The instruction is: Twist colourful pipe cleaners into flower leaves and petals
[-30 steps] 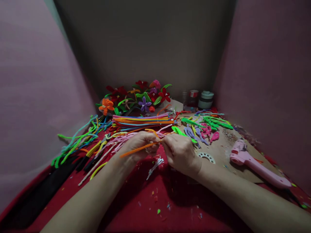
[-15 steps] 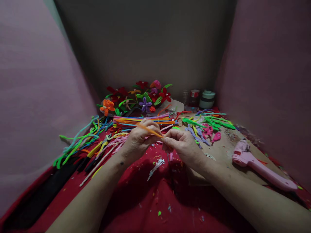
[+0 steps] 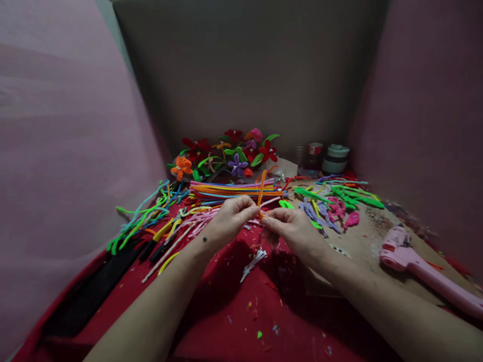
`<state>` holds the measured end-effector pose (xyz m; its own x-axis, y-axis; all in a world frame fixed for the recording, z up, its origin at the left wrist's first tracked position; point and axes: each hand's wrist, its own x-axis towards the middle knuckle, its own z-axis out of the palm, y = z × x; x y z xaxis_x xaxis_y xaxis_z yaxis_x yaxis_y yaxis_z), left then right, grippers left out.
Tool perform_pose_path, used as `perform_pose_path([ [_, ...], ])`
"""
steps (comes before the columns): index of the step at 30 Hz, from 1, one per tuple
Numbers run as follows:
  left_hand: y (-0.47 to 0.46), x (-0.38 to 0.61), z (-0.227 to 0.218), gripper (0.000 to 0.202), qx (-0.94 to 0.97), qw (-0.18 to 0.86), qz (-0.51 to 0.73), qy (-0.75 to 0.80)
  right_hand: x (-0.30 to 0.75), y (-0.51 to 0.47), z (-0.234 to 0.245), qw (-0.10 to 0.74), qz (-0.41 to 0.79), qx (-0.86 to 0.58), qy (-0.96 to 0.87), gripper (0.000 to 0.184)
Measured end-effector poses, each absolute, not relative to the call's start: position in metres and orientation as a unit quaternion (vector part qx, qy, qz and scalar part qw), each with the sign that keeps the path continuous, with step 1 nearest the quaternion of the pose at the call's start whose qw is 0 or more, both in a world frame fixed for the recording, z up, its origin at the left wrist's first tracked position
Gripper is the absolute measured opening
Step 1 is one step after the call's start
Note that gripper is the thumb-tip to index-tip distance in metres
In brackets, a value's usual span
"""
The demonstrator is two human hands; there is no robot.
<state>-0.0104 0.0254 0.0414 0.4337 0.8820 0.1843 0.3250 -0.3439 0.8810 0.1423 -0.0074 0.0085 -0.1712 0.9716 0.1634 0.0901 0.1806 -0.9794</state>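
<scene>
An orange pipe cleaner (image 3: 261, 188) stands upright between my hands, its lower end bent at the fingertips. My left hand (image 3: 238, 213) pinches it from the left side. From the right, my right hand (image 3: 289, 224) grips its lower end between thumb and forefinger. Below the hands, a small bunch of white flower stamens (image 3: 254, 262) lies on the red cloth (image 3: 222, 322). Just beyond the hands sits a bundle of coloured pipe cleaners (image 3: 234, 189). Pink pipe cleaners (image 3: 199, 221) lie loose next to my left hand.
Pipe-cleaner flowers (image 3: 237, 165) stand at the back. To the right, a pink glue gun (image 3: 411, 261) and finished petals (image 3: 335, 206) rest on cardboard (image 3: 368, 226). Pliers (image 3: 164, 231) and green pipe cleaners (image 3: 139, 221) lie left. A lidded cup (image 3: 335, 158) stands at the back right.
The orange pipe cleaner has swung from slanting leftward across my left hand to nearly upright. My hands stay together at its lower end. The whole view has shifted a little.
</scene>
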Motion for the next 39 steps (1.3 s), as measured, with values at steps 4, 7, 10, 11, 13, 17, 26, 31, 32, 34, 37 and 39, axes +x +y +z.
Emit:
perform_pose_path([
  [4,0.025,-0.009,0.040,0.020,0.791,0.291,0.334,0.423,0.144,-0.004,0.005,0.490,0.442,-0.470,-0.586,0.020],
  [7,0.024,-0.010,0.040,0.021,0.802,0.283,0.309,0.426,0.144,-0.006,0.003,0.498,0.333,-0.483,-0.639,0.018],
  [10,0.023,-0.013,0.045,0.020,0.784,0.345,0.283,0.432,0.145,-0.009,0.004,0.496,0.259,-0.461,-0.689,0.016],
  [11,0.023,-0.014,0.046,0.020,0.777,0.370,0.275,0.429,0.145,-0.009,0.005,0.509,0.231,-0.445,-0.699,0.015],
  [13,0.023,-0.016,0.048,0.018,0.766,0.418,0.260,0.412,0.148,-0.008,0.007,0.542,0.135,-0.402,-0.725,0.017],
  [17,0.021,-0.016,0.050,0.012,0.772,0.474,0.228,0.357,0.153,-0.004,0.011,0.505,-0.061,-0.341,-0.791,0.019],
  [26,0.024,-0.018,0.050,0.015,0.754,0.454,0.250,0.403,0.150,-0.007,0.018,0.472,0.414,-0.424,-0.653,0.021],
  [31,0.027,-0.019,0.045,0.014,0.765,0.435,0.251,0.403,0.152,-0.004,0.019,0.436,0.545,-0.417,-0.582,0.017],
  [32,0.027,-0.019,0.044,0.014,0.762,0.439,0.254,0.402,0.152,-0.003,0.019,0.432,0.554,-0.418,-0.576,0.015],
  [34,0.027,-0.018,0.042,0.015,0.749,0.459,0.261,0.399,0.152,-0.003,0.020,0.437,0.558,-0.423,-0.565,0.013],
  [37,0.027,-0.016,0.042,0.019,0.711,0.515,0.270,0.395,0.150,-0.004,0.022,0.460,0.551,-0.432,-0.546,0.011],
  [39,0.027,-0.015,0.043,0.021,0.691,0.537,0.279,0.395,0.148,-0.004,0.022,0.475,0.553,-0.430,-0.532,0.013],
])
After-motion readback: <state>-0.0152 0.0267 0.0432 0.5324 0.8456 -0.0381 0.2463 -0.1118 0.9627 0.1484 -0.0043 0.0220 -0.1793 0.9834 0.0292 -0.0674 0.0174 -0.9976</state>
